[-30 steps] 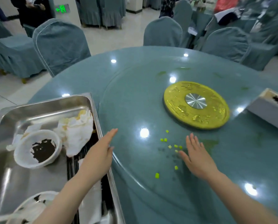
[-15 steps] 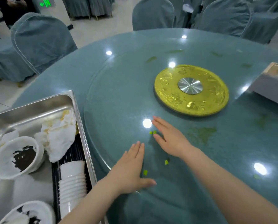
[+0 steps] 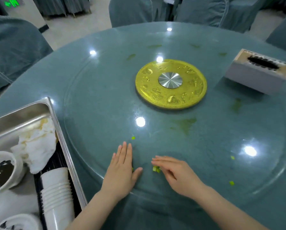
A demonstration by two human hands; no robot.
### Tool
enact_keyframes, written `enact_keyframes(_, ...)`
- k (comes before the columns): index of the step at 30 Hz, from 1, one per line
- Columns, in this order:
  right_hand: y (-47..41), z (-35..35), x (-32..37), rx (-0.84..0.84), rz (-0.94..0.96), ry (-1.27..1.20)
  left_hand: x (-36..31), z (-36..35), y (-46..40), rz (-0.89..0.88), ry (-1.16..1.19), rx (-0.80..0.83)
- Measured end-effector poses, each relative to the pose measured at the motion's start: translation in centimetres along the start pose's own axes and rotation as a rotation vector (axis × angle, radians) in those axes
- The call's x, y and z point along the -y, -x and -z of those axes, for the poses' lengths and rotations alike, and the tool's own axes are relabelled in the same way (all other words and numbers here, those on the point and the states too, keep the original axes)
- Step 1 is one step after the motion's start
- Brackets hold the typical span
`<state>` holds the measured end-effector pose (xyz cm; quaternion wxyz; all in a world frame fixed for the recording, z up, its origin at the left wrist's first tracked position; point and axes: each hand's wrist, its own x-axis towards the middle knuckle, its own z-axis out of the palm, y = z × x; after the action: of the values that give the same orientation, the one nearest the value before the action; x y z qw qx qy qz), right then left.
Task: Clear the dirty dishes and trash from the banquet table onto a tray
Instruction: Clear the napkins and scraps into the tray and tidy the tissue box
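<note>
Flat, holding nothing, right hand has green scraps at nine o'clock off its fingertips; flat left hand beyond.

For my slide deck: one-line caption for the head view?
Left hand and right hand flat on the glass turntable, gathering green scraps beside a tray.

My table is glossy teal with darker green smears. At its middle sits a gold disc, embossed with raised figures around a brushed silver hub. Right of the disc, a pale grey tissue box shows a black slot. Near the disc, bright green bits. Left of it, a silver tray holds white cups.
</note>
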<state>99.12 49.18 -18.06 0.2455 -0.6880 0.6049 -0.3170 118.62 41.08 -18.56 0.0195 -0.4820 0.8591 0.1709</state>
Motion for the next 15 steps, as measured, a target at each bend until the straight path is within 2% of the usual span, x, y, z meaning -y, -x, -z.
enact_keyframes(3, 1.3, 1.4, 0.0, -0.303, -0.293, -0.231, -1.3, -0.1, -0.4, -0.005, 0.086, -0.086)
enact_keyframes(6, 2.5, 3.4, -1.3, -0.452, -0.433, -0.360, -3.2, -0.2, -2.5, -0.030, 0.153, -0.103)
enact_keyframes(10, 5.4, 6.5, -3.6, -0.507, -0.518, -0.261, -6.2, -1.5, -3.0, -0.189, -0.011, -0.063)
enact_keyframes(15, 8.4, 10.6, -6.6, -0.463, -0.622, -0.106, -7.9, -1.2, -1.3, -0.439, 0.191, -0.220)
